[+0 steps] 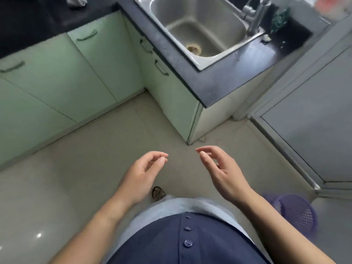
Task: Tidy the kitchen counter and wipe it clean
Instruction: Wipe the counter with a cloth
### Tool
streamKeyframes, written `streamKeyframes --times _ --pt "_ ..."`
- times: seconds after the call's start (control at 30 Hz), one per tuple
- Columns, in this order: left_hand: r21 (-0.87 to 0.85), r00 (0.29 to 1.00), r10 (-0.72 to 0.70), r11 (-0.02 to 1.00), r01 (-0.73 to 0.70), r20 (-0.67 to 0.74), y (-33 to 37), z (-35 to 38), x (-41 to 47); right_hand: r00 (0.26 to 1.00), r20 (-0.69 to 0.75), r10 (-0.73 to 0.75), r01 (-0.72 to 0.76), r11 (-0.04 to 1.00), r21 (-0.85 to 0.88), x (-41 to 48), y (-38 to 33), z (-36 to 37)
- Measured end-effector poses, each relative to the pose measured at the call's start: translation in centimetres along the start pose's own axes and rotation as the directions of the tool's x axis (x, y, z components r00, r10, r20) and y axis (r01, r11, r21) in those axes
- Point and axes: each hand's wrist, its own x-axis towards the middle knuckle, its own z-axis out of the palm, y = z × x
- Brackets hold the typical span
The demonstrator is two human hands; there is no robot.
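Note:
The dark kitchen counter (215,82) runs along the top and bends at a corner. A steel sink (200,29) is set into it, with a tap (255,14) at its right. A green scrubber (280,20) lies behind the tap, and small crumbs (267,37) lie on the counter near it. My left hand (144,172) and my right hand (221,168) hang over the floor in front of me. Both have loosely curled fingers and hold nothing. Both are well short of the counter.
Pale green cabinet doors (82,73) stand under the counter. A purple mesh basket (297,212) sits on the floor at my right. A glass door with a metal frame (308,130) is on the right. The floor is light tile (57,178).

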Motion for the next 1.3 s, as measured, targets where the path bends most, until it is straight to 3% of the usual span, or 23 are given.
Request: streamKeyframes --times 0.23,0.47,0.73,0.9,1.1,1.3 --pt "-0.06 0.979 -0.006 0.998 -0.006 -0.202 -2.1 -13.2 1.4 0.979 0.175 -0.1 0.112 0.992 -0.058 7.4 -6.9 9.3" --pt "-0.123 0.949 -0.04 0.992 0.001 -0.312 -3.0 -22.3 6.5 0.943 0.308 -0.125 0.158 0.984 -0.082 16.7 -12.1 16.3" --pt "-0.171 0.892 -0.084 0.985 0.008 -0.444 -1.2 -35.5 17.5 0.868 0.449 -0.212 0.287 0.952 -0.107 34.6 -21.0 24.3" --pt "-0.17 0.837 -0.044 0.984 -0.059 -0.546 2.5 -44.7 24.2 0.808 0.5 -0.313 0.397 0.915 -0.07 45.1 -29.4 28.3" --pt "-0.228 0.815 -0.078 0.971 -0.067 -0.574 2.9 -51.8 29.9 0.79 0.519 -0.327 0.413 0.909 -0.055 53.3 -34.2 32.9" --pt "-0.193 0.85 -0.075 0.981 -0.031 -0.521 2.6 -60.3 35.8 0.812 0.487 -0.322 0.412 0.907 -0.087 60.3 -37.6 38.6"
